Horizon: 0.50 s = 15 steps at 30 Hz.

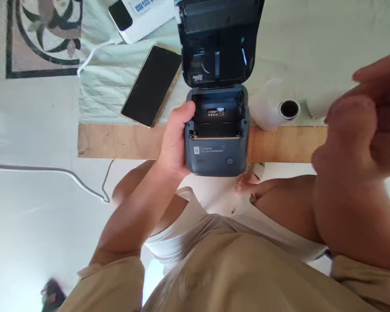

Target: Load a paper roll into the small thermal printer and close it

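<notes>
My left hand (175, 138) grips the left side of a small dark grey label printer (217, 147). Its lid (219, 41) stands flipped open and the paper bay inside looks empty. The printer sits at the near edge of a cloth-covered board. A white paper roll (273, 108) lies on its side just right of the printer. My right hand (360, 134) is raised close to the camera, blurred, fingers loosely curled with nothing in them, to the right of the roll.
A black phone (152, 84) lies face up left of the printer. A white power bank (139, 15) with a white cable (94, 52) sits behind it. The board's wooden edge (117, 141) runs across. Another white cable (68, 175) trails on the floor.
</notes>
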Available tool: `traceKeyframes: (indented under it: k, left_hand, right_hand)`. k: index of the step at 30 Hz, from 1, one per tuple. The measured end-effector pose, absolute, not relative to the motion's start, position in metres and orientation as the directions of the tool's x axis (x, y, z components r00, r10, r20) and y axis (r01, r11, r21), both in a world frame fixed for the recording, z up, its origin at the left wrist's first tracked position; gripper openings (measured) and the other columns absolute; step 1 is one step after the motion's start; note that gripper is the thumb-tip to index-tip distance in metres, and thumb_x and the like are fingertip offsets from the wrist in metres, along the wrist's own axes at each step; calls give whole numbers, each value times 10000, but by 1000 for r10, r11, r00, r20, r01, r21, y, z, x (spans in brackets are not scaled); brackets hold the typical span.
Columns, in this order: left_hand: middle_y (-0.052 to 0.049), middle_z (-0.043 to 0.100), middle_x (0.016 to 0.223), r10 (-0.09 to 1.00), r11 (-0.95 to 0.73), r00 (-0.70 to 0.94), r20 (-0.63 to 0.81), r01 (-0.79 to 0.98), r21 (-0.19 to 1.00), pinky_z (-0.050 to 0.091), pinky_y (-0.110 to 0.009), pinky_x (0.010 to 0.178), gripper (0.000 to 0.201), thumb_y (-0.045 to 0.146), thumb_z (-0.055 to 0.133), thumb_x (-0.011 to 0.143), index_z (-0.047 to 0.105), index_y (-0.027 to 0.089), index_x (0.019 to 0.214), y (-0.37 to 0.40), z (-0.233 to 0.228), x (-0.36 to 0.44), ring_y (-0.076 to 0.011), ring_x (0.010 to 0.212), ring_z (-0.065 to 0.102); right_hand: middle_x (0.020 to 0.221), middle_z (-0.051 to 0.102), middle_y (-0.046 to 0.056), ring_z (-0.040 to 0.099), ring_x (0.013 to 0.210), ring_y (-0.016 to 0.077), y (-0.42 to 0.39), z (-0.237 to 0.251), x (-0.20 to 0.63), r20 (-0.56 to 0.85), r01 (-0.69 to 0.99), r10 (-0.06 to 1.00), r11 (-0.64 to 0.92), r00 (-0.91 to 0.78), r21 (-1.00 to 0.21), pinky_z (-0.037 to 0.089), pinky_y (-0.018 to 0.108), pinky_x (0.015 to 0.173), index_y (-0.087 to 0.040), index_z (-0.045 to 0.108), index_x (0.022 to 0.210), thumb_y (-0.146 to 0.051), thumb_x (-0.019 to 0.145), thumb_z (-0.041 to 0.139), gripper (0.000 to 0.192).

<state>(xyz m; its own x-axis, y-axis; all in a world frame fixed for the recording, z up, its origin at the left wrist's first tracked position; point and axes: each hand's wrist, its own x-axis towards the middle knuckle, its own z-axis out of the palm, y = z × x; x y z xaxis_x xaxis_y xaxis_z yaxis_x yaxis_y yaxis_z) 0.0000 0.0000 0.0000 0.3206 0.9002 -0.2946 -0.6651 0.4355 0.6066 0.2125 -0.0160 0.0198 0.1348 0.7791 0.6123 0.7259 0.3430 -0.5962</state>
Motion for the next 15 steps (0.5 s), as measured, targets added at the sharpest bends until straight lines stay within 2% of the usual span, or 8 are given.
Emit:
traceKeyframes:
  k: [4, 6, 8, 10, 13, 15]
  left_hand:
    - [-41, 744, 1021, 904, 427, 294, -310, -643, 636, 582, -423, 975, 430, 444, 410, 944, 667, 148, 1120, -3, -3, -1, -336, 1297, 606]
    - [-46, 745, 1061, 907, 420, 265, -327, -621, 662, 585, -413, 962, 432, 438, 439, 917, 662, 152, 1151, -3, -2, 0, -349, 1306, 596]
    - [-57, 739, 1103, 903, 427, 244, -353, -595, 680, 588, -421, 943, 472, 441, 383, 930, 648, 148, 1188, -2, -1, 2, -351, 1303, 599]
    - [-69, 733, 1128, 896, 443, 262, -359, -586, 678, 592, -426, 931, 505, 457, 345, 949, 639, 143, 1214, -2, 0, 2, -343, 1285, 613]
    - [-64, 741, 1116, 891, 453, 323, -318, -625, 636, 604, -407, 933, 452, 479, 438, 931, 660, 170, 1175, -3, -3, 1, -326, 1237, 647]
    - [-52, 754, 1057, 896, 445, 328, -300, -661, 605, 610, -407, 932, 398, 480, 490, 909, 675, 194, 1112, -4, -6, 0, -317, 1194, 673]
  right_hand:
    - [885, 555, 56, 486, 683, 160, 1, 10, 218, 601, 761, 799, 410, -34, -503, 417, 373, 625, -234, 638, 1061, -348, 726, 511, 376]
    - [947, 565, 77, 526, 786, 199, 3, 7, 218, 492, 791, 853, 417, -172, -447, 459, 380, 637, -223, 586, 1112, -316, 712, 506, 418]
    - [998, 548, 102, 554, 886, 232, 3, 3, 218, 396, 816, 884, 410, -248, -406, 498, 391, 647, -209, 564, 1132, -319, 727, 520, 423]
    - [996, 516, 103, 561, 923, 237, 2, -2, 216, 351, 833, 899, 393, -260, -389, 515, 397, 666, -211, 575, 1123, -296, 731, 548, 402]
    - [954, 514, 73, 564, 882, 208, 2, -12, 216, 337, 836, 911, 369, -239, -405, 503, 376, 674, -237, 571, 1091, -205, 731, 567, 361]
    - [954, 541, 59, 550, 819, 183, 3, -16, 218, 341, 823, 916, 356, -213, -442, 487, 363, 670, -254, 529, 1146, -164, 734, 563, 423]
